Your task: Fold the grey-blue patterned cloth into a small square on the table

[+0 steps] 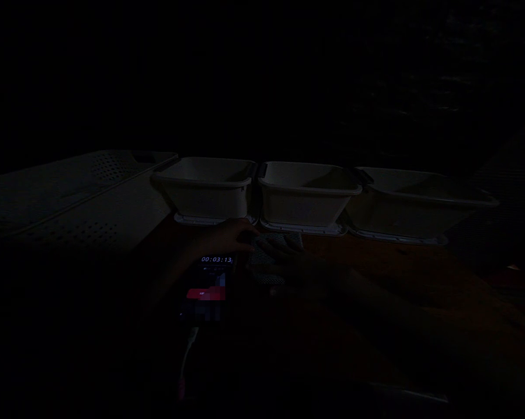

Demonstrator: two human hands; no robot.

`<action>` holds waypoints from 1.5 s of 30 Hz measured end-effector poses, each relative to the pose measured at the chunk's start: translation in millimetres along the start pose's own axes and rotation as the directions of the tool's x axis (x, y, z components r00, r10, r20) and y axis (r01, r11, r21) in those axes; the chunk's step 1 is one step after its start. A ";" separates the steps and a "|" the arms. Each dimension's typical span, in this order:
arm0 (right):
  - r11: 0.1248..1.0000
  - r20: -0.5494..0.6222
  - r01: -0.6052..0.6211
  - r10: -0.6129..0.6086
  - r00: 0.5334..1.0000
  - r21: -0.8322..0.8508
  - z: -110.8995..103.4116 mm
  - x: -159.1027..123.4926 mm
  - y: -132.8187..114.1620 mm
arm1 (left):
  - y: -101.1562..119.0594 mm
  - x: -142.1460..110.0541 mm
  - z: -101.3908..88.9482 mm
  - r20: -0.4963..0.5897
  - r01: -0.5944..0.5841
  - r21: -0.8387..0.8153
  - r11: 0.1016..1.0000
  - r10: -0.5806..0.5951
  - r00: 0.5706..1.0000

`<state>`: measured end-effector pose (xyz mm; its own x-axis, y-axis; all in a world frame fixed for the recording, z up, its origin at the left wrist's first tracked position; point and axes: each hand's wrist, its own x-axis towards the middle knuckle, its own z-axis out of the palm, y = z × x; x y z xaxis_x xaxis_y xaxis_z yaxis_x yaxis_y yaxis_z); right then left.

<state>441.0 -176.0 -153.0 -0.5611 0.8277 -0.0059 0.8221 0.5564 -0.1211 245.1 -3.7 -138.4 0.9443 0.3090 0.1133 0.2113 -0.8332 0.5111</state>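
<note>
Darkness surrounds a reddish-brown table (393, 273). On it, the right hand (295, 265) lies over a patterned cloth (266, 247), its fingers spread; whether it grips the cloth is too dark to tell. The left hand (238, 233) curves at the cloth's left edge, thumb and fingers apart. Just beside them sits a lit phone (207, 291) with a cable (189, 349). Beyond stand three tubs (308, 203) in a row, a perforated basket (88, 203) at their left.

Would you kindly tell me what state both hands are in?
Left hand: by the patterned item, grip too dark to tell.
Right hand: open over it.
</note>
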 end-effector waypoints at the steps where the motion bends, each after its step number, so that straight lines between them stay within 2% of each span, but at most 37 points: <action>1: 1.000 0.008 0.006 -0.006 1.000 0.007 -0.1 0.0 0.3 | -0.6 0.1 0.1 0.000 -0.008 0.004 1.000 0.008 1.000; 14: 0.997 0.101 0.007 -0.014 0.995 0.071 -10.3 -1.2 -13.8 | 4.3 -1.1 -1.8 0.009 0.013 0.006 1.000 -0.013 1.000; 24: 0.994 0.068 0.036 -0.043 0.997 0.103 -14.7 -3.4 -20.5 | 0.8 -1.0 -1.6 0.013 0.006 0.028 1.000 -0.006 1.000; 31: 0.977 -0.008 0.147 -0.147 0.989 0.155 -25.2 -4.6 -40.8 | -4.3 -1.9 0.0 0.006 0.001 0.025 1.000 -0.001 1.000; 45: 0.970 -0.015 0.163 -0.163 0.986 0.180 -32.0 -3.7 -50.4 | -4.1 -2.0 -0.1 0.004 0.005 0.023 1.000 -0.005 1.000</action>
<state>404.7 -204.8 -115.2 -0.6862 0.7268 0.0289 0.6882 0.6617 -0.2975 242.4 -0.9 -140.6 0.9442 0.3114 0.1074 0.2218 -0.8421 0.4915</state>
